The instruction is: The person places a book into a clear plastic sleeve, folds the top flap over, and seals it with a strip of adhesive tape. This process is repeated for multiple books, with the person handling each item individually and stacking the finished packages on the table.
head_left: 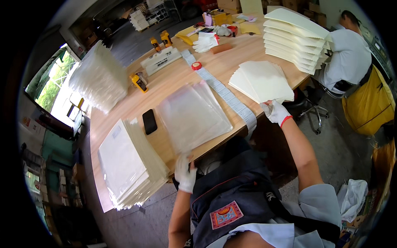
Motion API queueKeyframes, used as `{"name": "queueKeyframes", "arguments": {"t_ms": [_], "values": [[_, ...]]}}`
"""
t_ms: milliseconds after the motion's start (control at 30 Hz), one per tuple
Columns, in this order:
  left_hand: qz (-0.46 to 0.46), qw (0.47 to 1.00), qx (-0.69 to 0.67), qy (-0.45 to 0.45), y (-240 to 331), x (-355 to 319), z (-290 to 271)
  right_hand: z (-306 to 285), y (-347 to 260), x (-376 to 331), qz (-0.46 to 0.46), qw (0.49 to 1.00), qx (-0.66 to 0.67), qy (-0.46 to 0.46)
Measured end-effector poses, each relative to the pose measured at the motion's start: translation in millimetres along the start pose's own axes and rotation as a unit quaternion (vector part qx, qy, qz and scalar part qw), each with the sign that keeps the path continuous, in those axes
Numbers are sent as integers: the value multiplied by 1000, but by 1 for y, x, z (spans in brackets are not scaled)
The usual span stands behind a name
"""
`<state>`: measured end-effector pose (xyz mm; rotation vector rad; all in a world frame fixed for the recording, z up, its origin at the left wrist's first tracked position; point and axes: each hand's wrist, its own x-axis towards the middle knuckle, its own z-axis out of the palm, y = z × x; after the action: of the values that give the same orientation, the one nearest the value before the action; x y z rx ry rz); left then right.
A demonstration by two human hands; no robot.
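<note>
My right hand (274, 111), in a white glove with a red cuff, grips the near corner of a fanned pile of cream sheets (260, 79) on the wooden table (173, 78). My left hand (185, 172), also gloved, pinches the near edge of a stack of clear plastic bags (191, 113) at the table's front edge. A long strip of white labels (226, 94) runs between the bags and the cream sheets and hangs over the edge.
A black phone (149, 121) lies left of the bags. A large pile of bagged sheets (126, 163) sits at the near left, another translucent stack (99, 76) farther back. Tall cream stacks (294, 39) stand far right, beside a seated person (346, 53). Spare gloves (205, 41) and yellow tools lie at the back.
</note>
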<state>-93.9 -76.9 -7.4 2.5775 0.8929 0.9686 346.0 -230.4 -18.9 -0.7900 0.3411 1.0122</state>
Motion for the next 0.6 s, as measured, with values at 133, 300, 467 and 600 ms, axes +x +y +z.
{"name": "queueKeyframes", "arguments": {"t_ms": [133, 300, 467, 600], "values": [[63, 987, 98, -109, 2, 74, 26, -11, -13, 14, -128, 991, -3, 38], [75, 946, 180, -257, -10, 99, 50, -24, -58, 30, -278, 957, -52, 65], [-3, 949, 190, -252, -6, 105, 47, -21, -76, 24, -324, 941, -90, 20], [-62, 946, 177, -264, -19, 112, 48, -15, -63, -30, -317, 942, -107, -4]]}}
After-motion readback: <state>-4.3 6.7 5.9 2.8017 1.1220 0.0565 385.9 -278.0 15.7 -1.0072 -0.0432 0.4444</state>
